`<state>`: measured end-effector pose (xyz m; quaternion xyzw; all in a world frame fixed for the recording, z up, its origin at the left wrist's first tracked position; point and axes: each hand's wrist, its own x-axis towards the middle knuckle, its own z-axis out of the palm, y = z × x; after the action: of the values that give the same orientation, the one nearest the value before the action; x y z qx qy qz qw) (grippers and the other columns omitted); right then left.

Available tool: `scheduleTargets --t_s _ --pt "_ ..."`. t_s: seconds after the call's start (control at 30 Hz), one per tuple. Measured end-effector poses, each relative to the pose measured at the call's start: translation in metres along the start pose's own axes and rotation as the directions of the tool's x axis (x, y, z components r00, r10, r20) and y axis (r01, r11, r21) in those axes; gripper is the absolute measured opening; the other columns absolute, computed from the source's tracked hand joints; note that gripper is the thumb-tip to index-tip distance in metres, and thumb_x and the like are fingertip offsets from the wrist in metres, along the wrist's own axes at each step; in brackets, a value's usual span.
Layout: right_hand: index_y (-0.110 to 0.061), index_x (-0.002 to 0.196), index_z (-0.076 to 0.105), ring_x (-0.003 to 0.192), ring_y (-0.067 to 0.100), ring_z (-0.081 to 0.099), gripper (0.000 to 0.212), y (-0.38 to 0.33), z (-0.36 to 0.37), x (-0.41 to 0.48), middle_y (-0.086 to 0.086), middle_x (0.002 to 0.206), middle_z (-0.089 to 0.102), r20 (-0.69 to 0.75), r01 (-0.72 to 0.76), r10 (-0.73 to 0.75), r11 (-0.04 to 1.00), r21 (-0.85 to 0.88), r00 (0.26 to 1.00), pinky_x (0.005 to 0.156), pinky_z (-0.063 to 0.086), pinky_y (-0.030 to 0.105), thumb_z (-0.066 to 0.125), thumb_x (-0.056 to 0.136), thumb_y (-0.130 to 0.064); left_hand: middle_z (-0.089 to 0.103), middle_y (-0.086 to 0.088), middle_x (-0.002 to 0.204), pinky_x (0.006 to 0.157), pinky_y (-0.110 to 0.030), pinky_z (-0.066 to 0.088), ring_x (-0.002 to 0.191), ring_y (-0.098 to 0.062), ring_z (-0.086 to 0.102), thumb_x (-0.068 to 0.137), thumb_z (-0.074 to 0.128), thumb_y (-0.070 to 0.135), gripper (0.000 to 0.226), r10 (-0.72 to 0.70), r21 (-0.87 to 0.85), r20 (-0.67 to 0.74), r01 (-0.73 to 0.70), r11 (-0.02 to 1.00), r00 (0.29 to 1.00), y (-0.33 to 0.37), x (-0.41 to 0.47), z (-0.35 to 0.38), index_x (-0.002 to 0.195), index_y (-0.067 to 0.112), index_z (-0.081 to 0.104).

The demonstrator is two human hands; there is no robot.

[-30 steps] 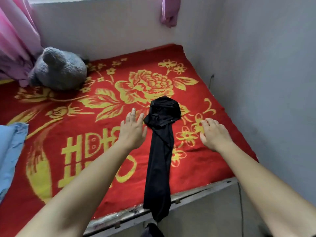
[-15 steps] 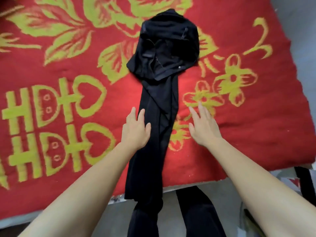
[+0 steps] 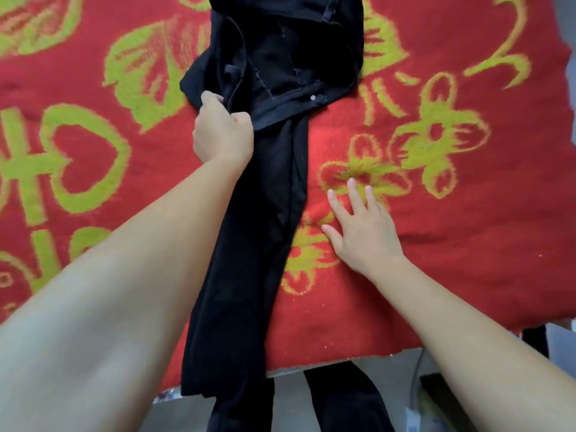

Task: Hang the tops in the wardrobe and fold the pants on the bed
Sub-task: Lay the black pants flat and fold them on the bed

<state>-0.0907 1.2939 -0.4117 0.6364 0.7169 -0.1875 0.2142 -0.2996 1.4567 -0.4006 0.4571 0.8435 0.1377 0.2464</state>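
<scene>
Black pants (image 3: pixel 268 194) lie lengthwise on the red bed cover (image 3: pixel 436 251), waist bunched at the top of the view and legs running down over the bed's front edge. My left hand (image 3: pixel 221 132) is closed on the fabric at the left side of the waist. My right hand (image 3: pixel 361 226) rests flat on the cover just right of the legs, fingers spread, holding nothing. The top of the waist is cut off by the frame.
The red cover carries yellow-green flower and heart patterns. Its front edge (image 3: pixel 343 360) runs across the lower part of the view. Dark trouser legs (image 3: pixel 343 400) of the person stand below the edge. A grey wall (image 3: pixel 570 20) shows at the far right.
The view has closed in on the pants. My left hand moved up from beside the legs and closed on the waist fabric. My right hand stays flat on the cover.
</scene>
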Motion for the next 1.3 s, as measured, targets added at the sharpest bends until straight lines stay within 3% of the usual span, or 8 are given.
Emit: scheduleTargets --t_s 0.13,0.27,0.37,0.53,0.77,0.87,1.17,1.3 --pt "-0.022 0.128 0.062 0.116 0.04 0.053 0.046 0.004 -0.035 0.028 0.014 0.131 0.055 -0.161 -0.137 0.205 0.924 0.356 0.965 0.096 0.046 0.045 0.047 0.096 -0.051 0.056 0.002 0.086 0.068 -0.034 0.033 0.079 -0.031 0.051 0.076 0.057 0.027 0.026 0.064 0.026 0.038 -0.065 0.998 0.997 -0.048 -0.042 -0.013 0.098 0.025 0.043" --pt "-0.014 0.152 0.03 0.135 0.032 0.041 0.074 0.0 -0.065 0.07 0.012 0.148 0.037 -0.326 -0.153 0.492 0.708 0.69 0.807 0.109 0.033 0.039 0.059 0.089 -0.039 0.055 -0.004 0.097 0.069 -0.036 0.035 0.089 -0.036 0.056 0.073 0.053 0.018 0.024 0.004 0.127 0.096 -0.016 0.992 0.995 -0.106 -0.087 -0.018 0.094 0.024 0.044" --pt "-0.019 0.157 0.019 0.131 0.034 0.044 0.083 -0.011 -0.069 0.084 0.01 0.147 0.046 -0.369 -0.043 0.373 0.751 0.659 0.851 0.107 0.035 0.04 0.06 0.085 -0.026 0.043 -0.002 0.096 0.073 -0.04 0.038 0.094 -0.036 0.052 0.075 0.049 0.008 0.027 -0.023 0.094 0.192 0.005 0.996 0.981 -0.131 -0.104 -0.016 0.093 0.024 0.037" --pt "-0.002 0.132 0.052 0.114 0.042 0.049 0.045 -0.016 -0.047 0.071 0.023 0.122 0.057 -0.417 -0.041 0.274 0.872 0.488 0.866 0.096 0.033 0.046 0.043 0.088 -0.005 0.045 -0.007 0.107 0.086 -0.041 0.039 0.104 -0.037 0.049 0.079 0.046 0.005 0.03 -0.03 0.017 0.347 0.026 1.0 0.937 -0.135 -0.089 -0.017 0.104 0.017 0.038" --pt "-0.008 0.103 0.043 0.081 0.048 0.058 0.027 -0.007 -0.044 0.012 0.026 0.086 0.063 -0.37 -0.02 0.143 0.948 0.317 0.918 0.065 0.032 0.044 0.051 0.091 -0.031 0.059 -0.016 0.103 0.078 -0.041 0.041 0.092 -0.037 0.052 0.08 0.042 0.004 0.027 -0.079 0.016 0.377 0.078 0.997 0.923 -0.148 -0.083 -0.045 0.106 0.012 0.042" --pt "-0.014 0.121 0.047 0.093 0.044 0.063 0.037 0.004 -0.067 -0.025 0.02 0.105 0.066 -0.263 -0.02 0.081 0.974 0.227 0.961 0.067 0.039 0.042 0.058 0.09 -0.031 0.06 -0.013 0.094 0.066 -0.038 0.038 0.079 -0.035 0.052 0.076 0.041 -0.001 0.034 -0.122 0.044 0.286 0.115 0.992 0.95 -0.158 -0.092 -0.089 0.102 0.021 0.035" --pt "-0.006 0.113 0.064 0.105 0.042 0.064 0.032 -0.02 -0.293 -0.142 0.027 0.111 0.066 -0.154 -0.362 0.501 0.774 0.52 0.851 0.089 0.05 0.039 0.045 0.09 -0.018 0.059 -0.009 0.093 0.044 -0.026 0.053 0.075 -0.023 0.058 0.084 0.029 -0.01 0.044 0.047 -0.605 0.323 0.169 0.778 0.945 -0.029 -0.102 -0.332 0.082 0.02 0.061" --pt "-0.005 0.094 0.06 0.057 0.021 0.071 0.017 -0.041 -0.427 -0.201 0.02 0.088 0.071 -0.125 -0.165 0.536 0.462 0.872 0.835 0.047 0.053 0.024 0.044 0.096 -0.01 0.063 -0.007 0.091 0.053 -0.028 0.056 0.081 -0.022 0.061 0.089 0.031 -0.011 0.04 0.204 -0.843 0.248 0.107 0.527 0.947 0.049 -0.116 -0.467 0.089 0.017 0.06"
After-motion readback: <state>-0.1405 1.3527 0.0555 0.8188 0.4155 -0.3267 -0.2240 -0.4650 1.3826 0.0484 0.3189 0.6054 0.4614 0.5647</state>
